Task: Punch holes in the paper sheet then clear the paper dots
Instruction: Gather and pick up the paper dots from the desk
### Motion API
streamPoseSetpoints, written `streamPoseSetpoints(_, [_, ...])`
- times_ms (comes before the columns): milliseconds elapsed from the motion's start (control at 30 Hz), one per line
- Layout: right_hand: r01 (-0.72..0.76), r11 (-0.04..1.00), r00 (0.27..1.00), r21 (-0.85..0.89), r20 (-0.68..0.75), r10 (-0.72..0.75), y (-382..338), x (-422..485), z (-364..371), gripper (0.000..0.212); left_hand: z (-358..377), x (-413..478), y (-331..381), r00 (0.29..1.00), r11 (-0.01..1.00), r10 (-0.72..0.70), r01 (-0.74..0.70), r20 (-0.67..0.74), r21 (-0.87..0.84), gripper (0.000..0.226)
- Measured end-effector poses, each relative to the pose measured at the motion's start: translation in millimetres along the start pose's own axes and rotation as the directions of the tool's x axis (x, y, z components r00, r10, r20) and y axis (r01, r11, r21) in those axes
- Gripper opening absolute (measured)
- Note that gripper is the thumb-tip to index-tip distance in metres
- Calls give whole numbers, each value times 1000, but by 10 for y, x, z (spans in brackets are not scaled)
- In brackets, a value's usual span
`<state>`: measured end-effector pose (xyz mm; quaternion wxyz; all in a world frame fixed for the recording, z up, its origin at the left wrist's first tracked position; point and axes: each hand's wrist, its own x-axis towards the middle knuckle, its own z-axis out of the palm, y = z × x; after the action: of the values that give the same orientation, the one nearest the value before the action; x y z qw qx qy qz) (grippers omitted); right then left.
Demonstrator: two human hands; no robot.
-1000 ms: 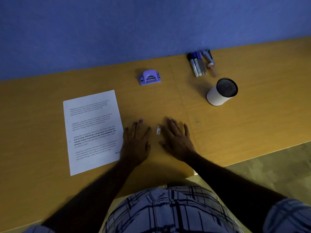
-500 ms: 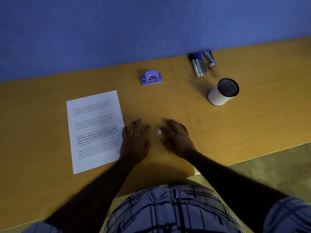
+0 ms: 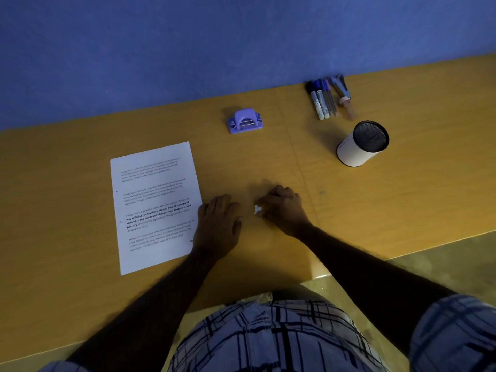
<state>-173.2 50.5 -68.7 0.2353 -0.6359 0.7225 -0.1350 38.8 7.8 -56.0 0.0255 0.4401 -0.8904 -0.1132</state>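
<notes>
Seemingly past the punching and into the clearing. Paper dots [image 3: 258,209] in a small white clump at mid-frame, pinched at by the curled fingertips of the right hand [image 3: 284,210]. Left hand [image 3: 218,224] released, flat on the surface [image 3: 402,210], at the right edge of the paper sheet [image 3: 155,205], centre left. Hole punch [image 3: 244,121] well apart, top centre. Next, probably: secure every dot in the pinch, lift without scattering, carry clear of the surface. No bin in view.
</notes>
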Motion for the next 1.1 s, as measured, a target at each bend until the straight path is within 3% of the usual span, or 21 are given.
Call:
streamPoseSetpoints(467, [-11, 998, 993, 67, -117, 19, -10, -46, 85, 18, 35, 90, 40, 992, 994, 5, -18, -123, -106, 22])
streamPoseSetpoints(800, [-10, 1000, 996, -21, -90, 9, -22, -33, 204, 21, 124, 176, 70, 999, 981, 8, 0, 42, -196, 26])
streamPoseSetpoints(1000, [-37, 993, 996, 110, -79, 45, 21, 5, 144, 14, 111, 281, 129, 999, 965, -30, 39, 39, -259, 27])
streamPoseSetpoints(1100, [-10, 956, 990, 293, -134, 51, 89, -17, 20, 7, 125, 324, 140, 999, 957, -39, 42, 16, -285, 24])
